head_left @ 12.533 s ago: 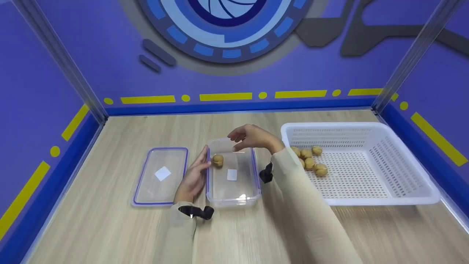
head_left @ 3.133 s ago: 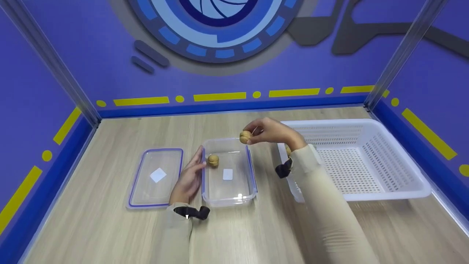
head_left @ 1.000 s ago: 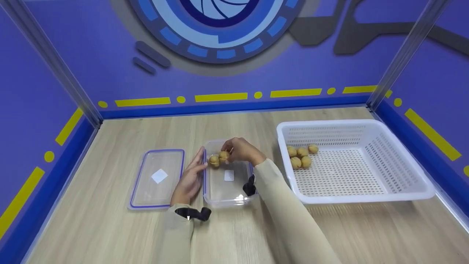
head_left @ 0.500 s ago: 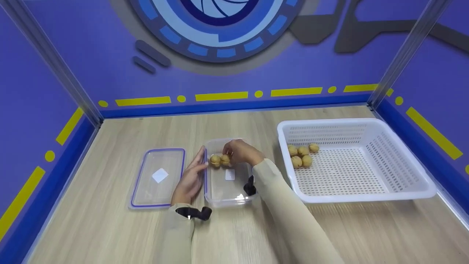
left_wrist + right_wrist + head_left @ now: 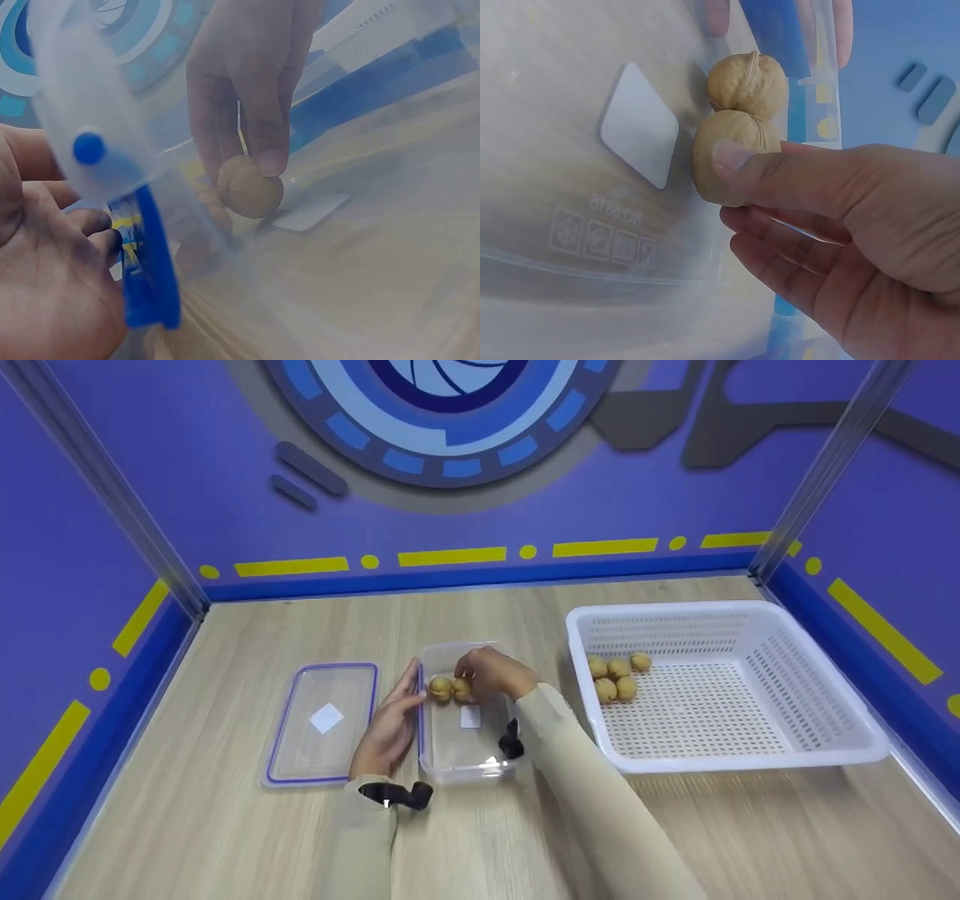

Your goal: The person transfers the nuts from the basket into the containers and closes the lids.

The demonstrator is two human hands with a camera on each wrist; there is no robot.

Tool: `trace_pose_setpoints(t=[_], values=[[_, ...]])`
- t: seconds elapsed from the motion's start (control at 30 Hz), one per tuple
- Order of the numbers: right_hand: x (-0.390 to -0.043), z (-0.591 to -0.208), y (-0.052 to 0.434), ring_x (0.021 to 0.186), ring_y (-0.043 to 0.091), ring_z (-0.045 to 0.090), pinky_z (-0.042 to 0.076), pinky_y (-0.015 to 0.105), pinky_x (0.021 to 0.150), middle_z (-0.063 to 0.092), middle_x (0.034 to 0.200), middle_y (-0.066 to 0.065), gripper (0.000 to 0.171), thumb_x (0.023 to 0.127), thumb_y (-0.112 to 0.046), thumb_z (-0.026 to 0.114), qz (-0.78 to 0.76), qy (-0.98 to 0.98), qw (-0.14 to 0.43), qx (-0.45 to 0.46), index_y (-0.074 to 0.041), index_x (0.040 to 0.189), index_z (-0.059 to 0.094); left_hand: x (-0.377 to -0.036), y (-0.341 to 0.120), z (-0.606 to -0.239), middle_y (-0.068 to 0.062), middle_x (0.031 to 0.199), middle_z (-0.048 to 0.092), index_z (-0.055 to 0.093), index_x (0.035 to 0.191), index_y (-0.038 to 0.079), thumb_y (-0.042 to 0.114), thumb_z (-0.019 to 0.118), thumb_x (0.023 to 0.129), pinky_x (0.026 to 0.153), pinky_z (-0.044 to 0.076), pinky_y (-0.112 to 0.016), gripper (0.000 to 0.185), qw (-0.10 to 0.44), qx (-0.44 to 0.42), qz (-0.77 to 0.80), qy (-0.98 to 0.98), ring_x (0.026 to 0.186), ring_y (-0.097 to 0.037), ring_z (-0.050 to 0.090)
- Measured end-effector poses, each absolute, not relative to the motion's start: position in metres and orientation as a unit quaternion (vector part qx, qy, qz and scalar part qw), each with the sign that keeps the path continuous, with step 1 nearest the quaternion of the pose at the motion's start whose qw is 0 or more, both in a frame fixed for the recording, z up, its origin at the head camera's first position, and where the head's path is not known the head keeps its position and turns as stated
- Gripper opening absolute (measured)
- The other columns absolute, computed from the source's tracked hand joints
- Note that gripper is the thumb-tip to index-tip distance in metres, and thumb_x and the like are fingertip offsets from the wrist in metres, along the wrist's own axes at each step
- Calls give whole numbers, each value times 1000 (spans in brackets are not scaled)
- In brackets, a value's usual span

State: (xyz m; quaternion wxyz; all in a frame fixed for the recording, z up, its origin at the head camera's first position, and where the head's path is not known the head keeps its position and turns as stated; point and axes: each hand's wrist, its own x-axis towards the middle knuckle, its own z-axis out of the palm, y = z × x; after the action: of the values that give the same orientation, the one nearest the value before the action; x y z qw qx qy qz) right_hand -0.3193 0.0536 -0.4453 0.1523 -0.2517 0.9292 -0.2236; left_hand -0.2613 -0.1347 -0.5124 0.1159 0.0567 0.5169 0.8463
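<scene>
A clear plastic food box point(image 5: 472, 774) with blue side clips stands uncovered mid-table. My right hand point(image 5: 496, 671) reaches down into it, thumb and fingers pinching a walnut point(image 5: 707, 176). A second walnut point(image 5: 746, 81) touches the held one, near the box's left wall. Along that wall's outer side rests my left hand point(image 5: 388, 731), fingers extended and thumb at the rim. Its palm point(image 5: 52, 277) shows beside a blue clip point(image 5: 154, 262) in the left wrist view. The box's lid point(image 5: 322, 754), edged in blue, lies to the left.
A white perforated basket point(image 5: 750, 763) stands on the right, with several walnuts point(image 5: 619, 669) gathered at its left end. Purple-blue panels point(image 5: 150, 450) wall the table at the back and both sides. A white label point(image 5: 470, 717) shows in the box's floor.
Earlier the box held one walnut. My right hand carried another walnut from above the box's right rim down beside it. In the last half second little has moved; the left hand stays put.
</scene>
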Motion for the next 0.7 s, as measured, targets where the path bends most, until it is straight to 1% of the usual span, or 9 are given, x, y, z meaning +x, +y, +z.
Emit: trace_pose_setpoints(t=[0.17,0.3,0.47,0.53,0.7], values=[[-320,-444,55,100,28,66,55,37,90,72,105,17,33,74,0,73,-215,927,132,-278,2,107,71,-261,-135,-512,-7,162,-8,8,153,4,-6,37,93,122,-11,-33,68,116,60,843,521,149,-20,-14],[-320,-442,56,101,29,66,55,37,91,72,105,17,33,76,-2,72,-211,926,129,-284,3,109,70,-261,-134,-511,-6,163,-6,9,153,5,-6,39,93,122,-10,-33,68,113,54,844,522,149,-20,-13],[-319,-437,57,107,30,64,53,38,96,70,111,17,33,80,-6,71,-204,928,133,-282,2,112,69,-262,-134,-511,-7,162,-6,10,153,4,-6,39,93,122,-10,-34,68,109,55,842,525,149,-21,-12],[-319,-435,58,109,31,64,52,39,97,69,113,18,35,79,-5,72,-210,928,139,-275,2,114,68,-262,-134,-511,-5,162,-6,11,153,5,-6,39,93,122,-10,-33,67,109,50,844,523,149,-20,-12],[-319,-430,61,106,32,64,53,41,95,69,113,19,38,78,0,72,-239,922,144,-267,3,116,67,-263,-134,-510,-3,163,-4,13,153,7,-6,39,93,122,-9,-32,67,111,42,846,521,149,-19,-11]])
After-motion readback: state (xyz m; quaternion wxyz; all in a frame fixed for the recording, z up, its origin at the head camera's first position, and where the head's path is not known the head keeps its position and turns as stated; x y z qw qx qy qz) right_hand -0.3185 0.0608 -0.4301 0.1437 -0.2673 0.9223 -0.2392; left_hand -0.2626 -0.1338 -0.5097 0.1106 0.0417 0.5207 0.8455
